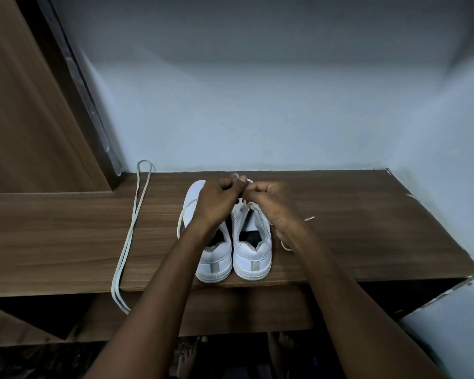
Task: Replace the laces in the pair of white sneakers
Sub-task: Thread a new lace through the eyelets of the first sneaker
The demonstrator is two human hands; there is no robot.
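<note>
Task judged at an early-to-middle stage. Both hands working over the toe end of the right sneaker (253,242): left hand (212,202) with fingers curled, pinching a lace end; right hand (275,206) likewise curled round the cream lace (308,219), loose ends trailing to the right. Removal or threading: cannot tell. Left sneaker (214,265) touching the right one, heels toward the near edge, with a lace hanging along its left side. Spare white lace (129,236) folded double, well left of the pair, drooping over the near edge. Wood-grain desk (353,228) set in a corner of pale blue walls (257,105); brown wooden panel (25,105) at far left.
</note>
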